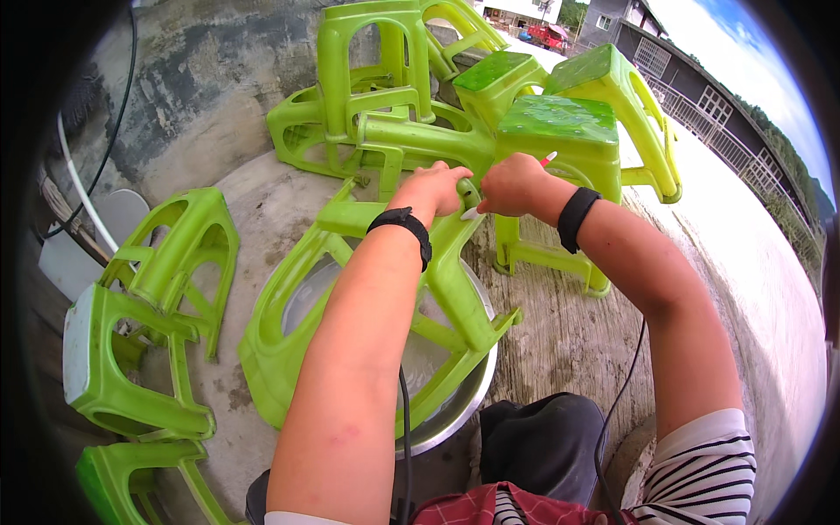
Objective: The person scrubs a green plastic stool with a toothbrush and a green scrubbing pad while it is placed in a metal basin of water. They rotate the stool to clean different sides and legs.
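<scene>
A green plastic stool lies on its side across a round metal basin, right in front of me. At the far end of one of its legs is my left hand, its fingers on the leg's foot. My right hand is closed around a small brush with a red and white handle; a white end shows below the fist, against the same leg. Part of the stool is hidden behind my left forearm. Water appears to be in the basin.
Several green stools stand or lie beyond my hands, the nearest a wet-topped stool. More stools are at the left, by a white hose. A concrete wall curves behind. Dark cables hang beside my arms.
</scene>
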### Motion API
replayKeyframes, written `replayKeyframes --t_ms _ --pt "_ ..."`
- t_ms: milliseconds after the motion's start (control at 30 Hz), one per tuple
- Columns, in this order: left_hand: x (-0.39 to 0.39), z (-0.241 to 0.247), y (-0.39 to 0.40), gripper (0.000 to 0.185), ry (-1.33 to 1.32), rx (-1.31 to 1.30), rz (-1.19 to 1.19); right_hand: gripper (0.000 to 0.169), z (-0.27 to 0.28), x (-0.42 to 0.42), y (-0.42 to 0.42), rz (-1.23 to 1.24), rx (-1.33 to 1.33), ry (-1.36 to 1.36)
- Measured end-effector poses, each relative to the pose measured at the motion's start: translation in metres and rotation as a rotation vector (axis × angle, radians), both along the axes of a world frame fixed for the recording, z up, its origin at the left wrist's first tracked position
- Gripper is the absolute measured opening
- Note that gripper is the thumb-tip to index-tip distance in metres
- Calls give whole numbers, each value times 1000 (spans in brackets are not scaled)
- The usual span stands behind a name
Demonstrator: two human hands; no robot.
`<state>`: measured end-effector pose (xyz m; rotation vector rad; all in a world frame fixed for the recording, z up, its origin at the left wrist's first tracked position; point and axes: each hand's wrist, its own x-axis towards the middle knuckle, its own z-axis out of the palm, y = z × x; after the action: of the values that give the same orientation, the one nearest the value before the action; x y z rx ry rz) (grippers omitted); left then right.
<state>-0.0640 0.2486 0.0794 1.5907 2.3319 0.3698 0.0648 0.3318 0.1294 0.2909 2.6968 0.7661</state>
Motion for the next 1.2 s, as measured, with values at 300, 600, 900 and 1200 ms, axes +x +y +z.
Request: replayKeyframes --t_ms 300,600,900,1200 --pt "3 -4 -2 69 -20 41 60 49 0 27 -18 -183 -78 207" --pt "-11 0 4 81 -148 7 -96 41 -64 56 -1 -41 -846 1005" --pt "-28 -17 5 84 -136 -18 -84 62 -103 63 -10 65 -89 708" --pt "-16 -9 7 74 -150 14 -19 61 -27 60 -16 163 52 344"
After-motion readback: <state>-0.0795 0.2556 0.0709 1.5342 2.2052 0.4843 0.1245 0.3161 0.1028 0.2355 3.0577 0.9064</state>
